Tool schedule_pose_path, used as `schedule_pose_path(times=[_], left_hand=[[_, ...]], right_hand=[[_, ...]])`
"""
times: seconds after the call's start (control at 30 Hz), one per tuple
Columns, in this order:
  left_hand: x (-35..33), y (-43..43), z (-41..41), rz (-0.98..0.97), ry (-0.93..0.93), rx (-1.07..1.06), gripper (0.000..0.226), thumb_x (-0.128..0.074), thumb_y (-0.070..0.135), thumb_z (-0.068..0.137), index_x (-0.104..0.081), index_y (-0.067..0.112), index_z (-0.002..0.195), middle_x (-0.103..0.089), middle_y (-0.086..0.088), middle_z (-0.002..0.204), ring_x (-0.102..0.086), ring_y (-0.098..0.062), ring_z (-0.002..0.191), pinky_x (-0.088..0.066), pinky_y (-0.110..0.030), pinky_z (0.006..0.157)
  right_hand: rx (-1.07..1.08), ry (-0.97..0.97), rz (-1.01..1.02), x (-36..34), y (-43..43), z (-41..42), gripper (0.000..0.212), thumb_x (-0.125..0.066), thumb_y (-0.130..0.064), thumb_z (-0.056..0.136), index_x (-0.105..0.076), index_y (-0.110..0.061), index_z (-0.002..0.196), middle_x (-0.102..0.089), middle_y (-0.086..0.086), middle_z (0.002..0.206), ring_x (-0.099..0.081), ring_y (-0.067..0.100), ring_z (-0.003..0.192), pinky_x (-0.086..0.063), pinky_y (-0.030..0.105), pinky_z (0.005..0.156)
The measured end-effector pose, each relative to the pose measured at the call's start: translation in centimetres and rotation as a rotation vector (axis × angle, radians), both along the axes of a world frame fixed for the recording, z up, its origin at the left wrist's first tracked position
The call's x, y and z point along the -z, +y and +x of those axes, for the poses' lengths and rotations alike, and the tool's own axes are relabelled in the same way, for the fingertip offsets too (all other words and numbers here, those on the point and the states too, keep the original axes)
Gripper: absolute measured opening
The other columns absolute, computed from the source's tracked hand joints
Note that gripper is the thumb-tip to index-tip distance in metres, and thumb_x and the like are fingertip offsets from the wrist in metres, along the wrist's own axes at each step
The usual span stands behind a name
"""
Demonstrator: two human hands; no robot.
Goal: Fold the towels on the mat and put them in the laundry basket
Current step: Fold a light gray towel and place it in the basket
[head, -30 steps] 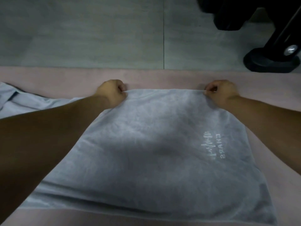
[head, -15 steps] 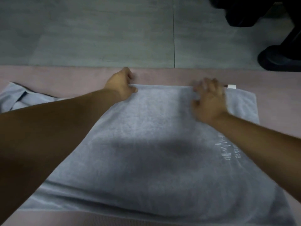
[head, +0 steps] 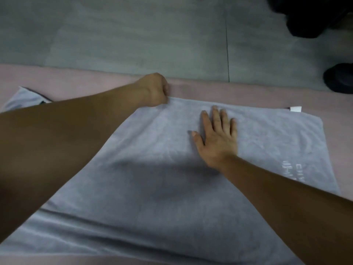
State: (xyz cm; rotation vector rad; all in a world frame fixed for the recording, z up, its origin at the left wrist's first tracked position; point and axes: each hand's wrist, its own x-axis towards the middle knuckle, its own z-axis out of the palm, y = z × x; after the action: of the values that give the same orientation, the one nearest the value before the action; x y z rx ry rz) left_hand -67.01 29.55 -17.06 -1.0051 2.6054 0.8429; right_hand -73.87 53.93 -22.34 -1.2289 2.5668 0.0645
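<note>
Head view shows us a grey tiled floor (head: 133, 35) stretching away beyond both hands, and nearer than it a pink mat (head: 76, 79) that runs under both of them. On the mat lies the grey towel (head: 152, 178), spread flat beneath our forearms. Its far edge runs from the left hand (head: 154, 90) off to the right, past the right hand (head: 217, 138), and its near edge is rumpled and partly covered by the right forearm. Our left arm covers the towel's left side, so we cannot make out that edge. The left hand is clenched at the towel's far left corner, fingers curled round the hem, with the fingertips themselves tucked out of sight. The right hand lies palm down on the towel just right of the left hand, fingers straight and slightly spread, grasping nothing. Left of the left arm a bit of pale cloth (head: 24, 98) peeks out, mostly hidden. Far right of the right hand stand blurred dark shapes (head: 338, 77) we cannot identify. At the towel's far right corner sits a small white tag (head: 295, 109), and right of the right forearm some pale lettering (head: 346, 167), too blurred to read
</note>
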Motion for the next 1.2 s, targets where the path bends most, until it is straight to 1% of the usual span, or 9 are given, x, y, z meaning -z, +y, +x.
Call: schedule_pose_path(times=[0.1,0.17,0.3,0.37,0.53,0.73,0.9,1.07,1.2], left_hand=[[-0.3,-1.7,1.8,0.034,-0.026,0.022,0.033,-0.073,0.033,0.087,-0.057,0.019,0.063,-0.056,0.004,0.067,-0.052,-0.015,0.064,-0.037,-0.024,0.067],[-0.4,-3.3,3.1,0.136,-0.039,0.025,0.031,-0.074,0.033,0.087,-0.06,0.016,0.065,-0.058,0.002,0.067,-0.051,-0.014,0.061,-0.039,-0.025,0.064],[-0.9,-6.7,6.4,0.273,-0.061,0.021,0.015,-0.077,0.027,0.085,-0.072,0.014,0.078,-0.067,0.002,0.073,-0.059,-0.012,0.068,-0.049,-0.028,0.073],[-0.5,-7.7,7.4,0.221,-0.014,-0.01,0.018,-0.077,0.03,0.085,-0.072,0.015,0.077,-0.067,0.003,0.071,-0.058,-0.011,0.066,-0.048,-0.026,0.072],[2.3,-6.4,8.9,-0.235,0.065,-0.107,0.029,-0.068,0.047,0.089,-0.058,0.022,0.08,-0.062,-0.001,0.083,-0.057,-0.027,0.083,-0.044,-0.031,0.072],[0.4,-8.7,13.2,-0.035,-0.006,-0.063,0.023,-0.07,0.042,0.089,-0.064,0.021,0.086,-0.062,0.002,0.086,-0.057,-0.021,0.085,-0.039,-0.026,0.076],[1.1,-9.6,15.9,-0.096,0.204,-0.276,0.024,-0.078,0.031,0.084,-0.059,0.016,0.085,-0.064,-0.005,0.09,-0.057,-0.026,0.086,-0.039,-0.027,0.074],[2.7,-9.7,15.9,-0.224,0.182,-0.312,0.039,-0.07,0.041,0.089,-0.056,0.011,0.109,-0.065,-0.014,0.11,-0.059,-0.036,0.104,-0.047,-0.04,0.082],[1.9,-12.1,18.1,-0.131,0.075,-0.17,0.041,-0.067,0.057,0.086,-0.061,0.018,0.097,-0.062,-0.006,0.098,-0.058,-0.032,0.098,-0.041,-0.032,0.077]], right_hand=[[0.013,0.066,-0.018,0.2,0.0,0.2,0.081,-0.006,-0.07,0.091,-0.002,-0.028,0.159,0.009,0.005,0.167,0.011,0.028,0.153,0.007,0.052,0.122],[0.02,0.079,-0.04,0.2,-0.1,0.3,0.081,-0.008,-0.071,0.091,-0.006,-0.028,0.159,0.005,0.004,0.167,0.007,0.028,0.153,0.004,0.052,0.122],[0.03,0.127,-0.083,0.5,-0.1,0.4,0.078,-0.019,-0.069,0.093,-0.019,-0.027,0.158,-0.008,0.005,0.167,-0.004,0.029,0.153,-0.006,0.053,0.122],[0.032,0.14,-0.077,0.6,-0.1,0.4,0.077,-0.021,-0.068,0.093,-0.021,-0.027,0.158,-0.011,0.005,0.167,-0.007,0.029,0.153,-0.008,0.053,0.122],[0.022,0.148,-0.051,0.4,-0.2,0.3,0.077,-0.018,-0.068,0.093,-0.016,-0.028,0.158,-0.006,0.004,0.167,-0.002,0.027,0.154,-0.005,0.052,0.123],[0.037,0.139,-0.005,0.5,-0.2,0.5,0.08,-0.012,-0.07,0.091,-0.008,-0.029,0.159,0.002,0.003,0.167,0.005,0.026,0.154,0.001,0.05,0.123],[0.042,0.186,0.153,-1.4,-1.6,1.9,0.077,-0.011,-0.06,0.095,-0.004,-0.019,0.16,0.004,0.008,0.167,0.006,0.028,0.153,-0.001,0.051,0.123],[-0.261,0.057,-0.026,-4.1,-6.7,8.2,0.078,-0.016,-0.053,0.089,-0.013,-0.017,0.159,-0.007,0.007,0.167,0.002,0.028,0.154,0.0,0.046,0.124],[-0.377,-0.081,-0.032,-3.7,-13.2,13.0,0.072,-0.022,-0.055,0.096,-0.007,-0.024,0.159,0.008,0.002,0.167,0.014,0.024,0.153,0.007,0.042,0.124]])
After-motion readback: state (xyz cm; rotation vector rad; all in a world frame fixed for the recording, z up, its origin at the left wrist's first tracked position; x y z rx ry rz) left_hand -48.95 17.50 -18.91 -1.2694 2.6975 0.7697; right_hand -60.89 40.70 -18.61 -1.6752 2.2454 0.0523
